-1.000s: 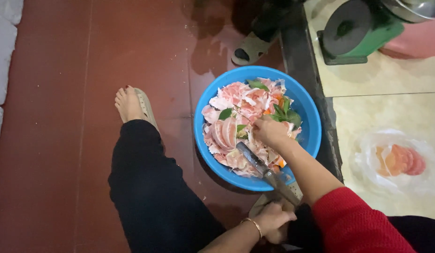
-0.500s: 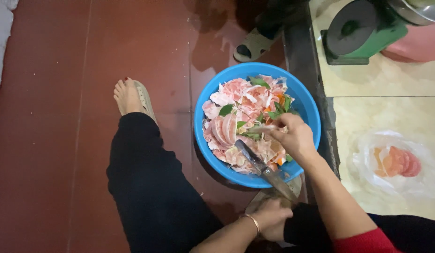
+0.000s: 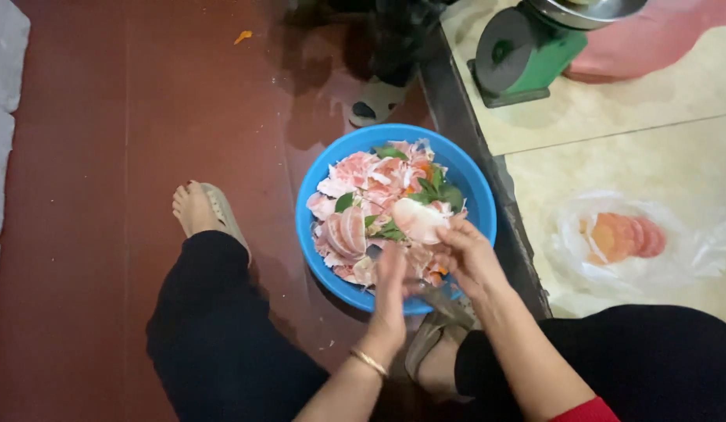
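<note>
Both hands have met over the blue basin [image 3: 316, 234]: right hand [image 3: 466, 254] pinching a peel piece [image 3: 418, 219], left hand [image 3: 391, 275] flat, perhaps steadying a knife.

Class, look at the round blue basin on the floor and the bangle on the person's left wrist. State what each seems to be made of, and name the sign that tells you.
Blue basin: probably plastic; uniform bright colour, smooth, thin rolled rim with a soft sheen. Bangle: looks like metal, gold-coloured; thin, rigid, shiny band, though it is too small to be sure.
</note>
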